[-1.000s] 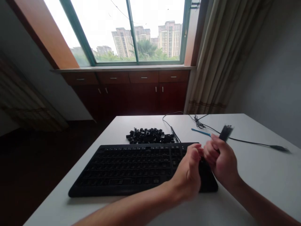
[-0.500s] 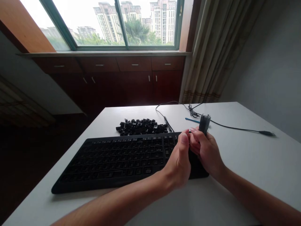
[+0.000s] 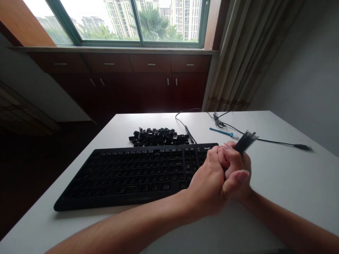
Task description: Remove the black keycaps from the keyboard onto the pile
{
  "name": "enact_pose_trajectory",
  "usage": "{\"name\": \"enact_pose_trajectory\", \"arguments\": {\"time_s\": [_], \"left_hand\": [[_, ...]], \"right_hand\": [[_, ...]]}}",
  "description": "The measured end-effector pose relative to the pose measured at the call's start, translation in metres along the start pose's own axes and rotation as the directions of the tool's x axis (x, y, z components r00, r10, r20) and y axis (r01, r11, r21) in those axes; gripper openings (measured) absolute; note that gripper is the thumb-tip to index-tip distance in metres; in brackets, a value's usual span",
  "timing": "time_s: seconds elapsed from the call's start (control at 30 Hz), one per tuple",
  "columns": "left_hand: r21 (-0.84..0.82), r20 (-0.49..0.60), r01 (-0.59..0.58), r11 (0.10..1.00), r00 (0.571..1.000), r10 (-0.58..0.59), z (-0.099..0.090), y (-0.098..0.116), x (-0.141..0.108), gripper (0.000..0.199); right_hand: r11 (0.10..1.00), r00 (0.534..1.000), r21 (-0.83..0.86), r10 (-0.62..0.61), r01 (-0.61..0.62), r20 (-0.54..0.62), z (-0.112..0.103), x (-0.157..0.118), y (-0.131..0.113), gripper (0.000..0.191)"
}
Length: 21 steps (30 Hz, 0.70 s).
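My left hand [image 3: 209, 183] is closed against my right hand, its thumb lying across the front. My right hand [image 3: 242, 164] is closed too, its fingers partly covered by the left. From the top of the right fist sticks a dark, see-through flat tool [image 3: 245, 141] with a pronged end, tilted up to the right; its lower part is hidden. Both hands are above the right end of a black keyboard [image 3: 119, 201], which has lost most of its keycaps. Behind the keyboard lies a heap of loose black keycaps [image 3: 159, 137].
A thin blue stick tool [image 3: 221, 132] with a pale tip lies beyond my hands. A black cable [image 3: 275, 142] loops over the back of the white table [image 3: 296, 183] and ends in a plug at the right. A wooden cabinet [image 3: 119, 88] stands past the far edge.
My hands have come closer together, the left folding against the right. The dark tool has tipped from upright to the right. The view has shifted slightly.
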<state>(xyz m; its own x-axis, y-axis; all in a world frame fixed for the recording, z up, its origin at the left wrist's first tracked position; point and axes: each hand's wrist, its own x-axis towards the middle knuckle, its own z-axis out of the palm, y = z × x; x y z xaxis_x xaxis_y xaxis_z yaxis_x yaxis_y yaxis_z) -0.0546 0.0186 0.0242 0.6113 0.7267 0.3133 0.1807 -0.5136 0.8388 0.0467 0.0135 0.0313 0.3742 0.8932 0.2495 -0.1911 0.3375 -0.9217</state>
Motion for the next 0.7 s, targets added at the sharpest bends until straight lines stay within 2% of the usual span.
{"name": "enact_pose_trajectory", "arguments": {"time_s": [0.2, 0.4, 0.47, 0.57, 0.63, 0.7], "left_hand": [[-0.036, 0.004, 0.04, 0.999, 0.999, -0.04, -0.002, 0.001, -0.001, 0.068], [-0.079, -0.014, 0.03, 0.996, 0.999, -0.031, -0.001, 0.0, -0.003, 0.061], [-0.122, 0.011, 0.071, 0.99, 0.997, -0.07, -0.004, 0.0, -0.001, 0.066], [-0.169, 0.1, 0.129, 0.977, 0.989, -0.113, -0.016, -0.005, 0.003, 0.089], [-0.109, 0.16, 0.092, 0.99, 0.984, -0.074, -0.028, -0.011, 0.006, 0.093], [0.025, 0.21, -0.023, 0.999, 0.978, 0.017, -0.041, -0.017, 0.009, 0.083]], "right_hand": [[0.999, 1.0, -0.032, 0.012, -0.013, -0.015, 0.0, -0.003, -0.005, 0.045], [0.997, 1.0, 0.073, 0.014, -0.012, -0.017, 0.001, -0.001, -0.001, 0.042], [0.995, 0.999, 0.096, 0.019, -0.015, -0.044, 0.001, 0.004, -0.001, 0.041], [0.978, 0.995, 0.207, 0.009, 0.013, -0.104, -0.003, 0.016, -0.008, 0.041], [0.963, 0.993, 0.268, 0.021, 0.011, -0.116, -0.008, 0.025, -0.013, 0.039], [0.96, 0.992, 0.279, 0.036, 0.0, -0.123, -0.013, 0.032, -0.015, 0.038]]}}
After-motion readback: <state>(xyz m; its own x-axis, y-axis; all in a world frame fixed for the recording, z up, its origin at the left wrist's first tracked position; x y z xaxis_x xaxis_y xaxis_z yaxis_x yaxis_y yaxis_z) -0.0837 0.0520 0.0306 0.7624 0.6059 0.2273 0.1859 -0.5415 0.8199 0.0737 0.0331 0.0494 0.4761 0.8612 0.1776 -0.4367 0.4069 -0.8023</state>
